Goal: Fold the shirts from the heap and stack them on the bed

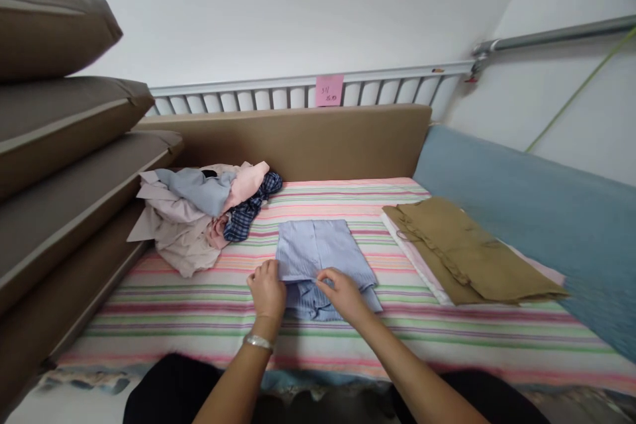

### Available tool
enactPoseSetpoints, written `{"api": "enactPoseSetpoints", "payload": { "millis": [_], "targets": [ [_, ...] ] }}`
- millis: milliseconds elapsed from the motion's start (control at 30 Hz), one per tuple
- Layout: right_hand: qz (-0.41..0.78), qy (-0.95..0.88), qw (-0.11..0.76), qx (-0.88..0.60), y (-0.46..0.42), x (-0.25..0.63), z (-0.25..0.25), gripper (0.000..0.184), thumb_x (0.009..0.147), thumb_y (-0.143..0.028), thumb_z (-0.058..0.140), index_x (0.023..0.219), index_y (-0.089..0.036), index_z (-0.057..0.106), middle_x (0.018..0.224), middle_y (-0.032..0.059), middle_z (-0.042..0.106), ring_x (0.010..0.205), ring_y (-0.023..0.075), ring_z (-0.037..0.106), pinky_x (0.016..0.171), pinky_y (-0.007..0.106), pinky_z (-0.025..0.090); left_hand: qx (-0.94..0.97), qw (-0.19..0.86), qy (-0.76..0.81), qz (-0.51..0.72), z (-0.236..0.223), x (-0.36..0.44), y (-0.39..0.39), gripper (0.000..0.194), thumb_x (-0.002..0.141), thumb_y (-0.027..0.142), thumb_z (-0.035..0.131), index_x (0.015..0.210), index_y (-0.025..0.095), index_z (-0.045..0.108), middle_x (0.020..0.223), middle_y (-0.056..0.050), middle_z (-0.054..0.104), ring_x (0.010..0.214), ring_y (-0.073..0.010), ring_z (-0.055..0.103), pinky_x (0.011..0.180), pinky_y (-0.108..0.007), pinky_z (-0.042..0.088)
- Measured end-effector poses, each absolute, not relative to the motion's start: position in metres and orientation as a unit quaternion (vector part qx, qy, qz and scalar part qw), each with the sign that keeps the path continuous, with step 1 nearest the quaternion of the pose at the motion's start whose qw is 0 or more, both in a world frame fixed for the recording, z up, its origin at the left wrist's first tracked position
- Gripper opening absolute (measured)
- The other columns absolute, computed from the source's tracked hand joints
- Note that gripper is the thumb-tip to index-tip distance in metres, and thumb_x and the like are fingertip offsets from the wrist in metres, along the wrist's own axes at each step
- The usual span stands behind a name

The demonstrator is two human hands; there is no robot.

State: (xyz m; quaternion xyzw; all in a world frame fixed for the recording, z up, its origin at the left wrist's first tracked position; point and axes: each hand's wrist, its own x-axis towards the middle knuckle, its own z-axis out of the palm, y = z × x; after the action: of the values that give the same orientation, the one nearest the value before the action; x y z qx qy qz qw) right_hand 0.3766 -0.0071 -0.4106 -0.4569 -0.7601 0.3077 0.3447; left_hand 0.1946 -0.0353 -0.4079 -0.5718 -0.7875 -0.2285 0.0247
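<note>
A blue striped shirt (320, 248) lies partly folded on the striped sheet in front of me. Its near edge is bunched, with a lower layer showing beneath. My left hand (267, 286) pinches the shirt's near left edge, fingers curled; a silver bracelet circles that wrist. At the middle of the same edge, my right hand (340, 288) grips the cloth between thumb and fingers. Further right rests a flat stack of folded clothes (467, 248), olive brown on top with white and pink layers under it. To the left sits a loose heap of clothes (199, 205) in pale, pink and dark plaid fabrics.
Large brown cushions (74, 112) are piled along the left side. A brown padded board (298, 139) stands at the back before a white radiator (238, 96) bearing a pink note (328, 91). A blue padded panel (517, 192) borders the right. The striped sheet (342, 193) covers the surface.
</note>
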Motion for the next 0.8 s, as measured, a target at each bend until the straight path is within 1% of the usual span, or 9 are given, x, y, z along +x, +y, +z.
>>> {"api": "enactPoseSetpoints", "payload": {
  "millis": [100,200,267,333,433,500,567,700,800],
  "targets": [
    [0.261,-0.8,0.292,-0.454,-0.021,0.369,-0.411,0.009,0.08,-0.018,0.055,0.076,-0.019,0.063,0.083,0.0028,0.065,0.084,0.0169,0.058,0.076,0.026,0.039,-0.593,0.029,-0.774,-0.222,-0.415,0.178,-0.05,0.037,0.073,0.006,0.046,0.102,0.022,0.061,0.103,-0.004,0.065,0.099,-0.0212,0.056,0.084,-0.037,0.032],
    [0.237,-0.831,0.238,-0.443,-0.033,0.368,-0.409,0.011,0.078,-0.016,0.056,0.072,-0.019,0.065,0.076,0.0012,0.065,0.078,0.0157,0.058,0.072,0.025,0.038,-0.615,0.014,-0.762,-0.201,-0.426,0.171,-0.063,0.036,0.072,0.004,0.043,0.098,0.021,0.062,0.099,-0.004,0.065,0.098,-0.0205,0.057,0.082,-0.037,0.033],
    [0.246,-0.832,0.247,-0.431,-0.034,0.378,-0.408,0.012,0.078,-0.016,0.057,0.071,-0.02,0.065,0.076,0.0009,0.065,0.078,0.0153,0.059,0.074,0.025,0.039,-0.625,0.0,-0.76,-0.179,-0.433,0.168,-0.07,0.036,0.074,0.005,0.041,0.098,0.021,0.062,0.1,-0.005,0.064,0.099,-0.0216,0.057,0.08,-0.037,0.035],
    [0.248,-0.802,0.304,-0.45,-0.029,0.401,-0.407,0.012,0.08,-0.017,0.054,0.077,-0.02,0.066,0.084,0.0022,0.067,0.085,0.0158,0.059,0.079,0.025,0.04,-0.628,-0.015,-0.761,-0.165,-0.438,0.166,-0.074,0.036,0.077,0.007,0.038,0.102,0.02,0.06,0.104,-0.007,0.063,0.1,-0.0235,0.056,0.076,-0.038,0.037],
    [0.227,-0.688,0.375,-0.579,-0.014,0.448,-0.409,0.018,0.083,-0.02,0.048,0.09,-0.019,0.065,0.096,0.0062,0.066,0.094,0.0174,0.059,0.085,0.028,0.042,-0.637,-0.018,-0.745,-0.198,-0.438,0.164,-0.073,0.034,0.079,0.012,0.038,0.105,0.019,0.058,0.112,-0.008,0.061,0.103,-0.0244,0.055,0.079,-0.038,0.041],
    [0.221,-0.616,0.36,-0.664,-0.003,0.471,-0.413,0.022,0.083,-0.022,0.047,0.098,-0.018,0.063,0.101,0.008,0.066,0.094,0.0182,0.06,0.084,0.029,0.043,-0.662,-0.012,-0.71,-0.239,-0.436,0.168,-0.067,0.032,0.082,0.016,0.04,0.108,0.015,0.058,0.116,-0.011,0.06,0.107,-0.0236,0.053,0.089,-0.037,0.041],
    [0.229,-0.59,0.33,-0.7,0.006,0.481,-0.419,0.025,0.081,-0.022,0.05,0.103,-0.018,0.062,0.102,0.0074,0.066,0.092,0.0181,0.06,0.081,0.028,0.043,-0.686,-0.015,-0.683,-0.249,-0.435,0.177,-0.06,0.033,0.085,0.024,0.041,0.112,0.014,0.058,0.122,-0.012,0.058,0.113,-0.0239,0.051,0.097,-0.038,0.038],
    [0.245,-0.596,0.297,-0.704,0.016,0.47,-0.427,0.032,0.074,-0.009,0.051,0.101,-0.019,0.064,0.089,0.0032,0.067,0.084,0.0165,0.061,0.076,0.024,0.041,-0.681,-0.051,-0.706,-0.185,-0.443,0.194,-0.055,0.035,0.088,0.033,0.04,0.113,0.02,0.061,0.13,-0.01,0.054,0.119,-0.0283,0.049,0.095,-0.046,0.041],
    [0.267,-0.587,0.278,-0.712,0.02,0.465,-0.428,0.038,0.068,-0.002,0.048,0.098,-0.018,0.065,0.082,0.0029,0.067,0.079,0.0162,0.06,0.07,0.024,0.039,-0.677,-0.087,-0.702,-0.202,-0.455,0.19,-0.056,0.035,0.087,0.036,0.04,0.11,0.022,0.063,0.13,-0.009,0.055,0.119,-0.0275,0.05,0.096,-0.046,0.041]
  ]
}}
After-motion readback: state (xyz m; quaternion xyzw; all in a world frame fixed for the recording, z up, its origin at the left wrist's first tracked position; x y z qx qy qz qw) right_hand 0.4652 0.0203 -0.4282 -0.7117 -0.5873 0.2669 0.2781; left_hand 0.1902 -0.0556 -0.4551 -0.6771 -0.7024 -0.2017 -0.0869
